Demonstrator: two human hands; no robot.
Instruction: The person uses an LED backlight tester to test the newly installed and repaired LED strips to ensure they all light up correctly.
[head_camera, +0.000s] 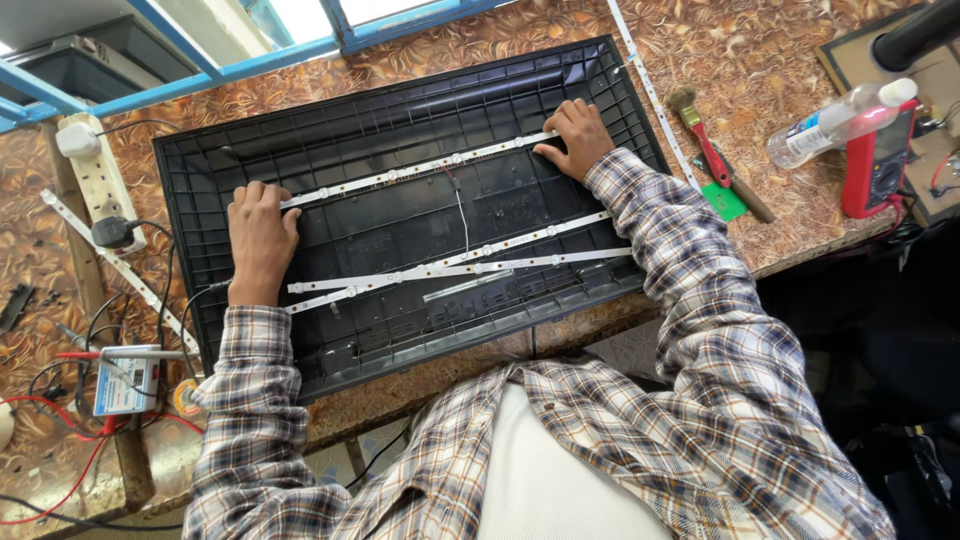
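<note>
Head view: a white LED strip (420, 168) lies across the upper part of a black ribbed plastic back panel (200, 190), and both hands press on it. The left hand (260, 235) lies flat over the strip's left end with fingers curled down onto it, closing on nothing; the right hand (575, 135) has its fingers spread, tips bearing down on the strip's right end. To do this well, the pressure looks best kept even from both ends so the strip stays straight and seats flat along the ribs, with fingertips beside the small lenses, not on them. Below the hands, toward the person, two more strips (470, 262) cross each other at a shallow angle and lie loose on the panel, and a thin white wire (462, 215) runs down from the pressed strip toward them.

The panel rests on a brown patterned counter (760, 60). Right of the right hand are a red-handled brush (700, 135), a small green board (724, 202), a clear bottle (840, 120) and a red meter (880, 160). Left of the left hand sit a white power strip (95, 170) with plugs and a spare strip (120, 265); nearer the person, a small tester (125, 378) with red leads. Beyond the panel runs a blue-framed window (340, 30)
</note>
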